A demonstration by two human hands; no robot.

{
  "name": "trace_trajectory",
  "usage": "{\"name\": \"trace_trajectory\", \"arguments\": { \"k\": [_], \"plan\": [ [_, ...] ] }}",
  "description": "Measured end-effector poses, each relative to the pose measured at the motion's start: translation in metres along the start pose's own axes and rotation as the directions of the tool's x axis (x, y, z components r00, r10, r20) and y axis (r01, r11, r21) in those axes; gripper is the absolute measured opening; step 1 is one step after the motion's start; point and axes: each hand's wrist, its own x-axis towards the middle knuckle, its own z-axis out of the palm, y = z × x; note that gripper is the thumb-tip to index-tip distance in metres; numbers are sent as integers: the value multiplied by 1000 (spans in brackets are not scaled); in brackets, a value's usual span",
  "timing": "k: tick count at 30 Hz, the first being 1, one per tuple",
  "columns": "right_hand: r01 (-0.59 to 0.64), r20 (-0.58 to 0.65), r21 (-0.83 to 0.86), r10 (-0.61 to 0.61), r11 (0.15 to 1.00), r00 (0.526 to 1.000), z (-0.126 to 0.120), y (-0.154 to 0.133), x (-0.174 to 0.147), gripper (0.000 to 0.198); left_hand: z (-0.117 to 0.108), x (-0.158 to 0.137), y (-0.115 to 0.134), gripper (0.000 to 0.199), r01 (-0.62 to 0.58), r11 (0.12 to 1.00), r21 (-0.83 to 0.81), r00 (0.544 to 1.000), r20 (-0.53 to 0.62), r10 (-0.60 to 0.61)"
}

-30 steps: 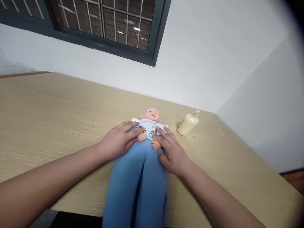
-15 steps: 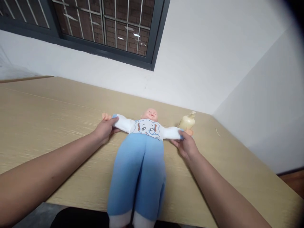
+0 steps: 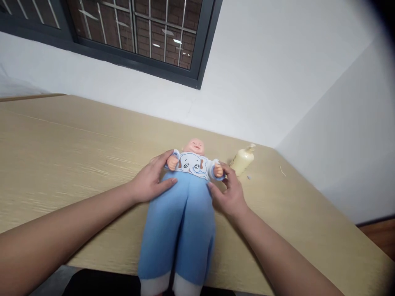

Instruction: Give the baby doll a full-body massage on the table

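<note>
The doll [image 3: 182, 213] lies on the table [image 3: 77, 144], long axis near to far, between the left hand [image 3: 151, 179], fingers spread, and right hand [image 3: 231, 193], fingers loosely curved, thumb apart; neither is clearly nearer.

Doll's head [image 3: 195, 146], smooth moulded plastic, soft sheen; printed top [image 3: 191, 163], matt cloth; trousers [image 3: 180, 218], soft-looking cloth, matt; pump bottle [image 3: 244, 160], plastic, glossy; table [image 3: 77, 164], wood-look surface, fine streaked grain, satin sheen; window frame [image 3: 207, 33], smooth, metal-looking; window bars [image 3: 150, 24], metal; wall [image 3: 262, 61], matt, smooth, painted-looking.
</note>
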Motion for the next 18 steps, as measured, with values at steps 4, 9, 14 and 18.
{"name": "trace_trajectory", "arguments": {
  "k": [4, 9, 14, 18],
  "plan": [
    [192, 191, -176, -158, 966, 969, 2, -12, 0, 63, 4, -2, 3, 85, -140, 977, 164, 978, 175, 111],
    [256, 285, -221, -188, 941, 940, 3, -15, 2, 63, 4, -1, 6, 81, -161, 962, 220, 972, 204, 116],
    [93, 128, -173, -71, 981, 989, 4, -3, 0, 70, 4, 2, 3, 70, -54, 993, 102, 997, 60, 48],
    [-137, -84, 53, 141, 989, 986, -1, 22, 7, 80, 0, 10, -20, 50, 281, 914, -291, 932, -143, -333]
  ]
}}
